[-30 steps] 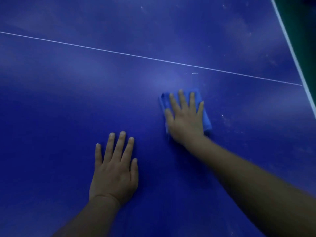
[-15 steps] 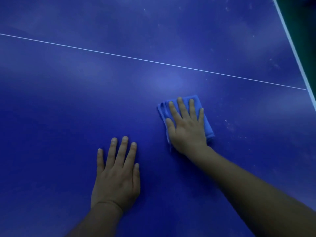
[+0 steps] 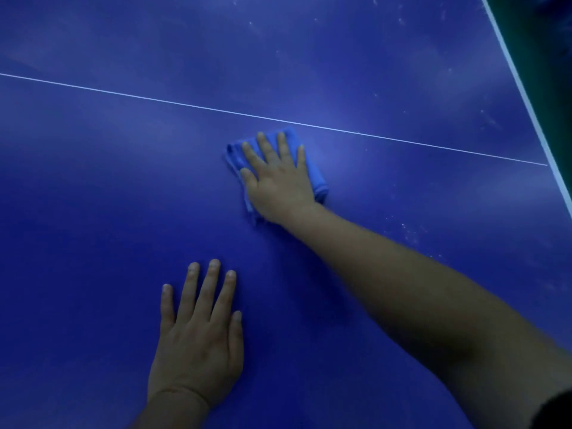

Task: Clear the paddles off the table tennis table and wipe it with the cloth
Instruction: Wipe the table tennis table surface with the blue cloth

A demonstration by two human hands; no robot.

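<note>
Blue, smooth and faintly dusty, the table tennis table (image 3: 123, 181) fills the head view, no paddles in sight. My right hand (image 3: 278, 181) presses flat-fingered on the soft folded cloth (image 3: 318, 181), which has slid up close to the thin white centre line (image 3: 123, 92), so wiping proceeds. My left hand (image 3: 198, 342) rests flat, fingers spread.

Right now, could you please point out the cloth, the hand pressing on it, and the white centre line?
cloth (image 3: 317, 178), head view, on its bare right edge.
right hand (image 3: 280, 181), head view, on the back of the hand.
white centre line (image 3: 154, 99), head view, on its left stretch.
</note>
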